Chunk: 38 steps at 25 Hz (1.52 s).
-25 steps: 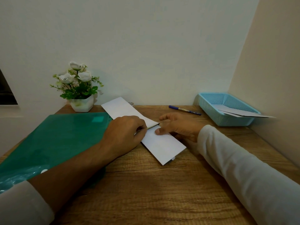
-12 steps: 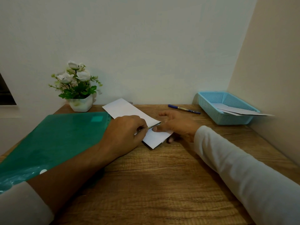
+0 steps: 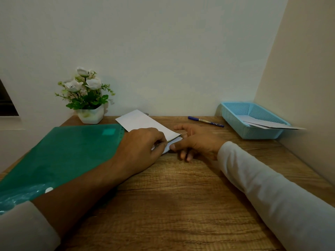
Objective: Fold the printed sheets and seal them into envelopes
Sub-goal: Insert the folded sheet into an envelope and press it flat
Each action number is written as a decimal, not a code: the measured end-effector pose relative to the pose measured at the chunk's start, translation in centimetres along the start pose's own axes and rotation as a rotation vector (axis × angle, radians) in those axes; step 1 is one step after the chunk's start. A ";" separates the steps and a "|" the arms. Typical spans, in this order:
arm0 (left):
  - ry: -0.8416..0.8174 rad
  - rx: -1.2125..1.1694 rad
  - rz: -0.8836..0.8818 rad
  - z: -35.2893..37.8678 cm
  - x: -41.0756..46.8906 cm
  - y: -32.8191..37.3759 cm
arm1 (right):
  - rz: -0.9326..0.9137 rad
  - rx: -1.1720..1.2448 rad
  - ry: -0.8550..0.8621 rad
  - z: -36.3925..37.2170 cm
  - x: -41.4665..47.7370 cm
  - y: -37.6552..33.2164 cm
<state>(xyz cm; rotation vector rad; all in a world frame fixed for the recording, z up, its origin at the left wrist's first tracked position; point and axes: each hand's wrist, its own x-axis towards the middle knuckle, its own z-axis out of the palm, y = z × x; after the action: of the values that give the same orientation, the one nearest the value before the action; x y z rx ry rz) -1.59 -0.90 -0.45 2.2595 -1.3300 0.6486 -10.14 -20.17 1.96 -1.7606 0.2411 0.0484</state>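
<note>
A white envelope (image 3: 143,123) lies slantwise on the wooden desk (image 3: 181,205), its far end toward the wall. My left hand (image 3: 141,147) pinches its near open end. A folded white sheet (image 3: 173,143) sits almost wholly inside that opening, with only a small strip showing. My right hand (image 3: 196,142) rests flat beside it, thumb pressed on the sheet's exposed end, fingers spread on the desk.
A green plastic folder (image 3: 59,158) covers the desk's left side. A potted white flower (image 3: 87,98) stands at the back left. A blue pen (image 3: 205,121) lies near the wall. A light blue basket (image 3: 235,113) with envelopes sits back right, against the side wall.
The folded sheet has slid from lying mostly outside into the envelope, pushed by my right hand moving toward my left. My left hand has kept its hold on the opening.
</note>
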 end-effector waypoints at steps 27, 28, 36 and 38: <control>0.347 -0.151 -0.031 -4.9 3.0 -0.8 | -0.547 0.125 0.475 -0.9 -1.5 -7.1; 0.356 -0.163 -0.037 -5.8 3.8 -0.6 | -0.587 0.113 0.453 -0.8 -1.9 -8.4; 0.249 -0.809 -0.263 -10.0 6.1 1.1 | -0.737 0.185 0.377 1.0 -4.8 -14.2; 0.301 -0.950 -0.353 -10.3 6.0 1.8 | -0.694 0.178 0.370 1.4 -4.7 -13.2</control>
<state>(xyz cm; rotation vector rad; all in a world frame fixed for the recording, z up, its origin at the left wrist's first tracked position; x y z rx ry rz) -2.37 0.21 11.49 1.4741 -0.7949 0.1464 -12.13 -15.69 15.21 -1.5814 -0.1082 -0.7792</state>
